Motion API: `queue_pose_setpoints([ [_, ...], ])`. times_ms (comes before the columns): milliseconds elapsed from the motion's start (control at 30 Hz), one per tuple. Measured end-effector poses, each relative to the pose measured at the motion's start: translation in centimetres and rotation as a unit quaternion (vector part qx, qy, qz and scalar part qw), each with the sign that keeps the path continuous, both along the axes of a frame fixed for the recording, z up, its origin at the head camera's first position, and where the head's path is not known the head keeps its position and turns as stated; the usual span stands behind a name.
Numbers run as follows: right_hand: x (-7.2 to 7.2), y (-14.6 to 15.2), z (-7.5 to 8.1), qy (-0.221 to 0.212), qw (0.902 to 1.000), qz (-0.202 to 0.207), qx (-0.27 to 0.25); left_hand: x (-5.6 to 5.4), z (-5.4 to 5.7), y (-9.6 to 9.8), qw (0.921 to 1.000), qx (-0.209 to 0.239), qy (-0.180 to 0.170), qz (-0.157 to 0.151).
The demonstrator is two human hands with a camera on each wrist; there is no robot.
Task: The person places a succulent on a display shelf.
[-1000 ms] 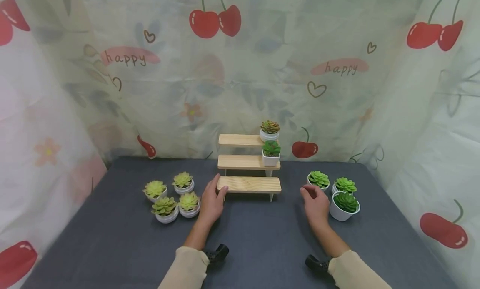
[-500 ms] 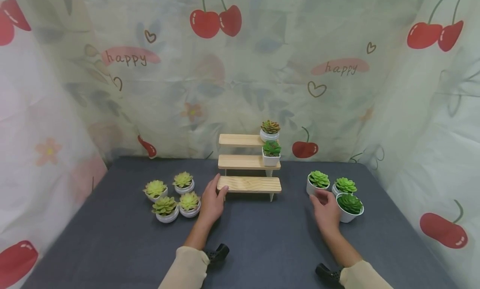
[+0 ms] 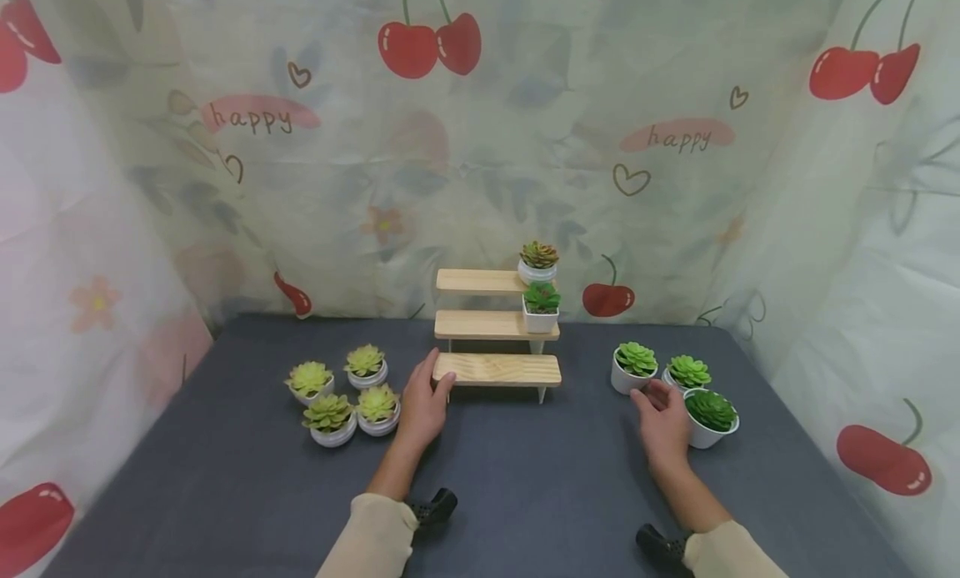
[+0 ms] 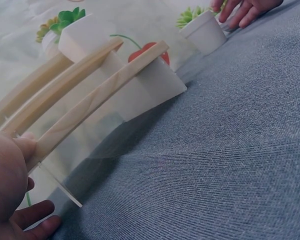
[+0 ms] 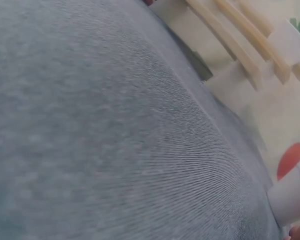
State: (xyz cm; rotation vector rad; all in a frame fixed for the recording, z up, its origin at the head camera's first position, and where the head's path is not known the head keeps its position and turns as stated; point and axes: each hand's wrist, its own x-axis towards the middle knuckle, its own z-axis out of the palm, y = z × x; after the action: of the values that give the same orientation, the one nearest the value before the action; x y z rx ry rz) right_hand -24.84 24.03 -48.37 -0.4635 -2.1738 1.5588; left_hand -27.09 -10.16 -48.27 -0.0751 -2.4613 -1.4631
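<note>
A three-tier wooden stand (image 3: pixel 497 368) with clear legs stands at the middle back. My left hand (image 3: pixel 424 403) holds the left end of its lowest board; in the left wrist view the thumb lies over the board. My right hand (image 3: pixel 664 424) is low over the table among three succulents in white pots, its fingers bent and nothing gripped. Its fingertips are close to the left potted succulent (image 3: pixel 634 367). The dark green potted succulent (image 3: pixel 710 418) is right beside the hand, partly hidden by it. Another green potted succulent (image 3: pixel 686 373) sits behind.
On the stand's right side, a reddish-green succulent (image 3: pixel 538 263) occupies the top board and a green one in a square pot (image 3: pixel 541 309) the middle board. Several pale green succulents (image 3: pixel 330 418) are grouped left on the dark cloth (image 3: pixel 517 495). A cherry-print curtain (image 3: pixel 480 169) encloses the back and sides.
My right hand has moved right and slightly toward me, away from in front of the left pot. The dark green potted succulent has shifted right with it. My left hand stays put.
</note>
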Motion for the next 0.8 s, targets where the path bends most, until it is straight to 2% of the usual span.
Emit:
queue_pose_setpoints([
  [467,-1.9,0.6,-0.2,0.008,0.9996,0.004,-0.026,0.2,0.2,0.0,1.0,-0.004,-0.005,0.002],
  [800,-4.1,1.1,0.2,-0.013,0.9984,0.046,-0.029,0.0,0.1,0.0,0.9999,-0.007,-0.007,0.003],
])
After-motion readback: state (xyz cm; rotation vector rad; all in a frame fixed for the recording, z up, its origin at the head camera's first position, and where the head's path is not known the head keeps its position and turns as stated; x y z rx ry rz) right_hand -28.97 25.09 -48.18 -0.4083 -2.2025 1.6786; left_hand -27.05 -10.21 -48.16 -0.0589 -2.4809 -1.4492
